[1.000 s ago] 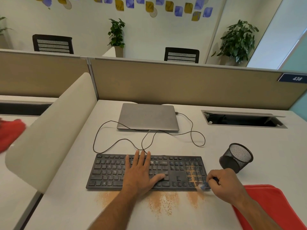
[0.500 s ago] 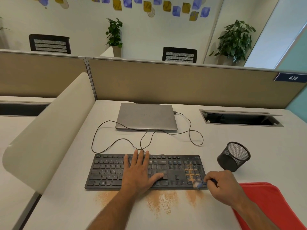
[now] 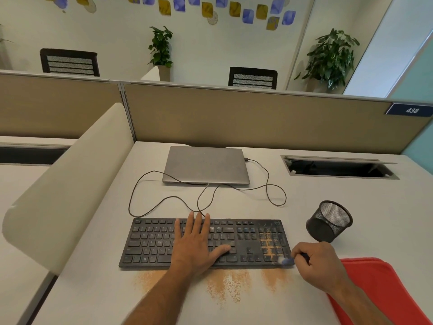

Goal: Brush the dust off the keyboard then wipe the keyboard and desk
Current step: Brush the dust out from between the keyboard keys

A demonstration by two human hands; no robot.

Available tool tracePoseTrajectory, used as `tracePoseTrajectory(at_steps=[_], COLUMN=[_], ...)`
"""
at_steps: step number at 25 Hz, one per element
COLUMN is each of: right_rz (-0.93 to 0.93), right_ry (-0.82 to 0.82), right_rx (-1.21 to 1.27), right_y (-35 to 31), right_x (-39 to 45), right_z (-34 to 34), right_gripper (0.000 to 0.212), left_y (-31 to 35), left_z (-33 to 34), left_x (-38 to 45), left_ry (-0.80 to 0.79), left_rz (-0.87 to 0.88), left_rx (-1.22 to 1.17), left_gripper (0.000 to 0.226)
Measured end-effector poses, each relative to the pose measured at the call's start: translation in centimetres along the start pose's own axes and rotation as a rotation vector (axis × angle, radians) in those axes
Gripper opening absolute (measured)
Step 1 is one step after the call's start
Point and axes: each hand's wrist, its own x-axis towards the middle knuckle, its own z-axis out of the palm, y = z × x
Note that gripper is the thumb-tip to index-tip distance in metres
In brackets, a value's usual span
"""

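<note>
A black keyboard (image 3: 150, 242) lies on the white desk (image 3: 234, 202), with orange dust among its number-pad keys (image 3: 269, 247). More orange dust (image 3: 225, 287) is spread on the desk along the keyboard's front edge. My left hand (image 3: 196, 242) lies flat on the middle keys, fingers straight. My right hand (image 3: 316, 263) grips a small brush (image 3: 287, 261), whose blurred blue-white tip touches the keyboard's front right corner. A red cloth (image 3: 379, 292) lies on the desk at the right, under my right forearm.
A closed grey laptop (image 3: 206, 165) sits behind the keyboard, and its thin cable (image 3: 269, 191) loops across the desk. A black mesh pen cup (image 3: 330, 221) lies tipped right of the keyboard. A cable slot (image 3: 337, 167) opens at the back right. A beige divider (image 3: 68, 179) bounds the left.
The brush tip has shifted slightly left along the keyboard's front right corner. My left hand stays flat on the keys. A red thing at the far left edge has left the view.
</note>
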Motion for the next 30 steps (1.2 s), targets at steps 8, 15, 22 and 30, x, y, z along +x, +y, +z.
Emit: tracePoseTrajectory(at_steps=[8,15,22,30], right_rz=[0.021,0.030,-0.025,0.013], right_ry=[0.005,0.064,0.007,0.117], right_rx=[-0.031,-0.140,-0.080,0.068], right_y=[0.6,-0.1,-1.6,-1.8], right_x=[0.4,0.6,1.1,1.6], right_z=[-0.2,-0.4,2.1,0.8], right_gripper=[0.025,0.015,0.020,0.022], left_y=[0.0,0.0,-0.1,-0.1], left_z=[0.1,0.1,0.1,0.0], left_x=[0.1,0.1,0.0,0.0], left_ry=[0.013,0.007,0.001,0.004], left_rz=[0.001,-0.002,0.001,0.002], left_rx=[-0.013,-0.006,-0.005,-0.008], left_gripper=[0.118,0.117,0.115,0.115])
